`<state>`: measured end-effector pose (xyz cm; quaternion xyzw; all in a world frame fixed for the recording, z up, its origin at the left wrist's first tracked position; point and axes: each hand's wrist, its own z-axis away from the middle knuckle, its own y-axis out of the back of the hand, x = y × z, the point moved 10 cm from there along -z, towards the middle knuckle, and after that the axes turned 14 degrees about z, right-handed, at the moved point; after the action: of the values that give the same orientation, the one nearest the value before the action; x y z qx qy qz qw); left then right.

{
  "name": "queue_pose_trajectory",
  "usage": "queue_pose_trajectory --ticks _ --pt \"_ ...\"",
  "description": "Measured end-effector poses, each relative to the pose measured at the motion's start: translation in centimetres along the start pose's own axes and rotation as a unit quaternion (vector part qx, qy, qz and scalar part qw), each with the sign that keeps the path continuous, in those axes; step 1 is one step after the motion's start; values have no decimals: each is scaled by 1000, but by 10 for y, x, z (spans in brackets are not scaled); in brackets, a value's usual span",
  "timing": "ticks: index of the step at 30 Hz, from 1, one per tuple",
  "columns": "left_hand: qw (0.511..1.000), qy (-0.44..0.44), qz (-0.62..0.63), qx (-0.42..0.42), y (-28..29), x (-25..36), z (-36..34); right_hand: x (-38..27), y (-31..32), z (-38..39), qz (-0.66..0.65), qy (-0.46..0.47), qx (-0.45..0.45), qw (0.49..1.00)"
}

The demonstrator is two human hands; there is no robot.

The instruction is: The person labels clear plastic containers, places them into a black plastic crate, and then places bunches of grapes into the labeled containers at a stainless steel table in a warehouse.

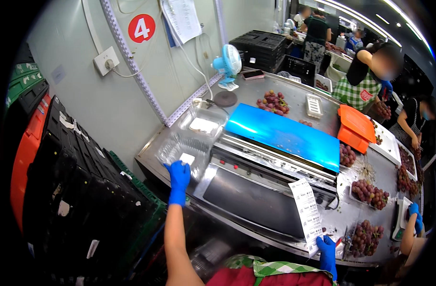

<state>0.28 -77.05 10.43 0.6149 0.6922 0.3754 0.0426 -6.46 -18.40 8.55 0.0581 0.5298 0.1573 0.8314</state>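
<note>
My left hand (180,177), in a blue glove, is at the near side of a clear plastic container (168,148). Its fingers are drawn together at a small white label (187,159) lying against the plastic; the fingertips are partly hidden. Behind it lies another clear container (192,116) with a white label (203,126) on it. At the lower right, my right hand (326,249), also gloved in blue, grips the lower end of a long strip of printed labels (306,207). The strip hangs across the right end of the wrapping machine (256,200).
A blue cover (284,136) tops the machine. Red grapes (368,238) lie in bunches at right, near an orange basket (355,127) and a scale (403,219). A small fan (227,64) stands at the back. Black crates (94,190) are stacked at left. Other people work at right.
</note>
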Motion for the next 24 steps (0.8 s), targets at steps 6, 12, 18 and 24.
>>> queue_pose_trajectory --ticks 6,12,18,24 --pt "979 83 183 -21 36 -13 26 -22 -46 -5 51 -13 -49 997" --pt "984 98 134 62 61 4 10 -42 -90 -3 86 4 -112 990" --pt "791 426 399 184 1 -95 75 -45 -93 1 113 0 -147 983" --pt "790 447 392 153 -19 -114 59 -50 -86 -20 148 35 -185 971"
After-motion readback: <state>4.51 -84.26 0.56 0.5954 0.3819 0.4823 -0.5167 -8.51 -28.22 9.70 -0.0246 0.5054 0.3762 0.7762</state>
